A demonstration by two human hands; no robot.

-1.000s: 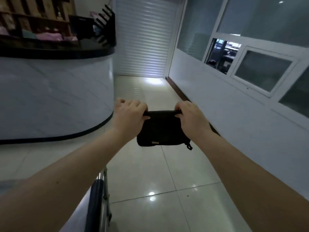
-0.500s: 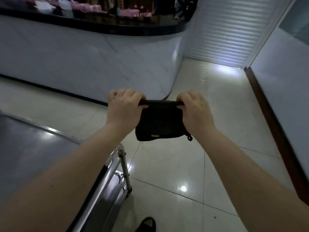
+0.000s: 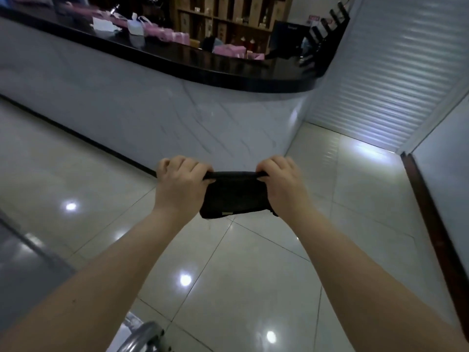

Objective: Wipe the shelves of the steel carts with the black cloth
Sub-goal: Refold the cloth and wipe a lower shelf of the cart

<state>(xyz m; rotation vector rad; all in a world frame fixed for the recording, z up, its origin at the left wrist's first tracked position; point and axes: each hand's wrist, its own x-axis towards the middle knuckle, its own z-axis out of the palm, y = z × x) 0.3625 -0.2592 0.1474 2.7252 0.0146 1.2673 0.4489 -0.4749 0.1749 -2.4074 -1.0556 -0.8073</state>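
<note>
The folded black cloth point(image 3: 233, 196) hangs in the air in front of me, above the tiled floor. My left hand point(image 3: 179, 185) grips its upper left edge and my right hand point(image 3: 284, 185) grips its upper right edge, stretching the top edge between them. Of the steel cart I see only a grey shelf surface point(image 3: 22, 270) at the lower left and a curved steel handle point(image 3: 142, 336) at the bottom edge. Both hands are well above and to the right of the cart.
A curved white marble counter point(image 3: 152, 110) with a black top point(image 3: 203, 64) stands ahead, with pink packages on it. A white roller shutter point(image 3: 380, 80) closes the far right. A wall with a dark skirting board point(image 3: 436, 235) runs along the right. Glossy floor tiles point(image 3: 253, 275) lie below.
My view has swung left and up, bringing the counter top into sight and pushing the cart to the frame's edge. Both hands keep the same hold on the cloth.
</note>
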